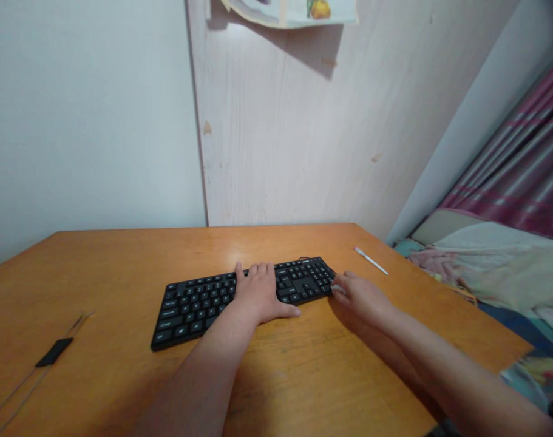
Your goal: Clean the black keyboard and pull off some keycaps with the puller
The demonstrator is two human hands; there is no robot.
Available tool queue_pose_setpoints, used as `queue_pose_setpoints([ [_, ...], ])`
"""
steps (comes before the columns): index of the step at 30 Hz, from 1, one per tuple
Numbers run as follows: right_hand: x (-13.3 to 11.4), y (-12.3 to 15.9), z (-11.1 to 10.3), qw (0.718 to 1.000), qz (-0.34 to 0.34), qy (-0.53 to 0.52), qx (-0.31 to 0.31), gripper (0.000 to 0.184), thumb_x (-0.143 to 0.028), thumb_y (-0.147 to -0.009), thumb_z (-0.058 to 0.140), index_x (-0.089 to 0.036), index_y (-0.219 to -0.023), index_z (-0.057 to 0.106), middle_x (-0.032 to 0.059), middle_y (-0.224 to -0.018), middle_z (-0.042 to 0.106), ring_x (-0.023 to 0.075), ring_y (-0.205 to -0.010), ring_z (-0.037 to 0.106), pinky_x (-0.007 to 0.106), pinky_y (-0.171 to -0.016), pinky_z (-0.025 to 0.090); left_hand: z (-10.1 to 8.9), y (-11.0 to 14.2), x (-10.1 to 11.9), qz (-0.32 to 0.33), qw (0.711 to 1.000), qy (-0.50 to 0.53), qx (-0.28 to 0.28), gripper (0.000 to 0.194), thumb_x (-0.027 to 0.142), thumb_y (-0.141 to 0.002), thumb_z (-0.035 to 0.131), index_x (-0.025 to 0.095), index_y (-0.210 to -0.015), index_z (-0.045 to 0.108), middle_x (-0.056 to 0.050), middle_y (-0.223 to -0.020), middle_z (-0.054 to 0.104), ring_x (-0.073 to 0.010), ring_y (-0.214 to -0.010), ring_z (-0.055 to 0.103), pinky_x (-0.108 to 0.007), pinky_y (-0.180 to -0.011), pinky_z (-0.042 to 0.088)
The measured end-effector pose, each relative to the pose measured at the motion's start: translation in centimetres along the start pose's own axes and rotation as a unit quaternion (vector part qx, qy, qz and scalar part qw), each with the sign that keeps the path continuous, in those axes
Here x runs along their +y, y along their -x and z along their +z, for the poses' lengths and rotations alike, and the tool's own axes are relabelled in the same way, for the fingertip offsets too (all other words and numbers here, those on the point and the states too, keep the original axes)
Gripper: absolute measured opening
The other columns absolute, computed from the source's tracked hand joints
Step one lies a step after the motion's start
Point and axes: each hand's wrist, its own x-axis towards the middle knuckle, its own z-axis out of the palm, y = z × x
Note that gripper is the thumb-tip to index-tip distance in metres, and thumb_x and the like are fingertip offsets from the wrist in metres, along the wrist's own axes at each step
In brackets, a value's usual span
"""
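A black keyboard (194, 306) lies aslant on the wooden table, its right end farther from me. Across its middle rests my left hand (257, 294), palm down with fingers and thumb spread, covering some of the keys. At the keyboard's right end is my right hand (360, 294), its fingers closed around a small white piece (338, 287). This white piece is mostly hidden by the fingers, and I cannot tell what it is made of. It is at or very near the keyboard's side edge.
A thin white brush (371, 261) lies beyond my right hand. On the left of the table (121, 255) are pale cords with a black strip (54, 352). A wall stands behind the table. Bedding (499, 261) and a striped curtain (522, 164) are at the right.
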Motion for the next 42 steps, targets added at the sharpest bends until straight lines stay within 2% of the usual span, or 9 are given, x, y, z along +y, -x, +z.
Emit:
queue_pose_setpoints([
  [7,-3.0,0.5,0.3,0.999,-0.029,-0.027,0.016,0.014,-0.026,-0.089,0.048,-0.020,-0.086,0.060,0.0067,-0.092,0.063,0.0177,-0.079,0.058,0.027,-0.065,0.034,-0.3,0.1,0.2,-0.010,1.000,0.008,-0.004,0.125,0.092,-0.046,0.057,0.018,-0.145,0.039,-0.022,-0.149,0.043,-0.0441,-0.137,0.034,-0.067,-0.114,-0.001],
  [14,-3.6,0.7,1.1,0.997,-0.032,-0.055,0.050,0.012,-0.024,-0.089,0.051,-0.020,-0.087,0.062,0.0067,-0.093,0.062,0.0178,-0.082,0.056,0.027,-0.068,0.034,-0.3,0.1,0.3,-0.005,1.000,0.006,-0.004,0.123,0.092,-0.050,0.053,0.014,-0.144,0.040,-0.023,-0.150,0.041,-0.0442,-0.136,0.034,-0.069,-0.113,0.000],
  [19,-4.8,1.2,1.9,0.991,-0.080,-0.076,0.078,0.013,-0.025,-0.089,0.051,-0.020,-0.082,0.059,0.0038,-0.085,0.058,0.0157,-0.076,0.053,0.027,-0.065,0.032,-0.1,0.0,0.2,-0.005,1.000,0.004,-0.009,0.124,0.091,-0.052,0.052,0.012,-0.146,0.037,-0.023,-0.151,0.040,-0.0438,-0.137,0.033,-0.068,-0.114,-0.002],
  [23,-4.7,1.1,2.4,0.985,-0.110,-0.101,0.086,0.013,-0.026,-0.090,0.050,-0.020,-0.083,0.060,0.0027,-0.084,0.058,0.0149,-0.075,0.052,0.026,-0.066,0.032,-0.2,-0.1,0.1,-0.004,1.000,0.002,-0.012,0.122,0.089,-0.055,0.051,0.012,-0.148,0.035,-0.023,-0.151,0.040,-0.0429,-0.138,0.032,-0.067,-0.114,-0.004],
  [32,-2.8,0.6,3.1,0.985,-0.053,-0.115,0.117,0.014,-0.028,-0.090,0.052,-0.020,-0.084,0.062,0.0039,-0.085,0.060,0.0156,-0.075,0.053,0.026,-0.064,0.031,-0.1,0.0,0.2,-0.006,1.000,-0.001,-0.002,0.128,0.095,-0.043,0.053,0.016,-0.143,0.041,-0.023,-0.147,0.044,-0.0432,-0.136,0.034,-0.066,-0.115,-0.001],
  [36,-3.8,0.9,3.2,0.982,-0.077,-0.121,0.126,0.014,-0.027,-0.090,0.051,-0.020,-0.085,0.062,0.0041,-0.087,0.060,0.0162,-0.078,0.053,0.026,-0.068,0.033,-0.2,0.0,0.2,-0.005,1.000,-0.004,-0.012,0.125,0.093,-0.048,0.052,0.015,-0.145,0.039,-0.022,-0.149,0.042,-0.0435,-0.137,0.033,-0.066,-0.115,0.000],
  [42,-5.7,1.1,2.6,0.978,-0.133,-0.135,0.086,0.015,-0.028,-0.092,0.051,-0.022,-0.090,0.064,0.0027,-0.087,0.059,0.0154,-0.077,0.053,0.026,-0.070,0.035,-0.2,0.0,0.1,-0.006,1.000,-0.010,-0.014,0.117,0.087,-0.057,0.052,0.015,-0.147,0.034,-0.022,-0.152,0.040,-0.0413,-0.140,0.031,-0.064,-0.115,-0.002],
])
